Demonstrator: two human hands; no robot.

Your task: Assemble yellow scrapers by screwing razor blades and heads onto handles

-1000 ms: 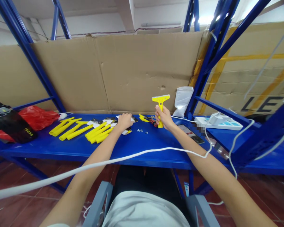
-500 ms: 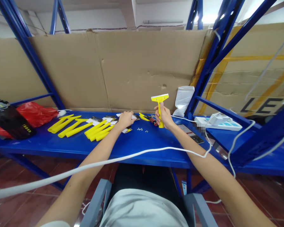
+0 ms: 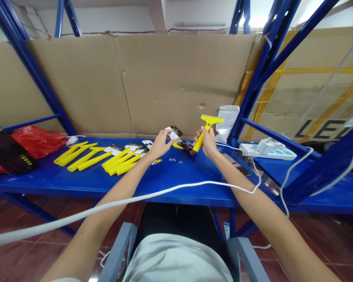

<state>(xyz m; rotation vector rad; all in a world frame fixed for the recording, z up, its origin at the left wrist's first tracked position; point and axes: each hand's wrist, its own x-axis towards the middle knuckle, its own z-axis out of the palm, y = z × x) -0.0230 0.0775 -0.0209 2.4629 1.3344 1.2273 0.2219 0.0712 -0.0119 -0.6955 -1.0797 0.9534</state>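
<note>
**Card lifted, scraper tilted**

The left hand (image 3: pixel 159 144) has raised a small packaging card (image 3: pixel 174 132) off the blue surface (image 3: pixel 164 176); its fingers pinch it. The right hand (image 3: pixel 206 143) now tilts the gripped yellow scraper (image 3: pixel 207 126) rightward, beside the card.

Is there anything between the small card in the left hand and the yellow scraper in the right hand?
Nothing visible: the card in the left hand and the scraper in the right hand are apart, with only open air between.

1. Black bag (image 3: pixel 10 158), far left: white lettering, seemingly upside down, not legible for certain.
2. Cardboard box (image 3: pixel 317 102), right, behind the rack: large black letters "LE", remainder cut off.
3. Black-and-white card (image 3: pixel 174 132): print too small.
</note>
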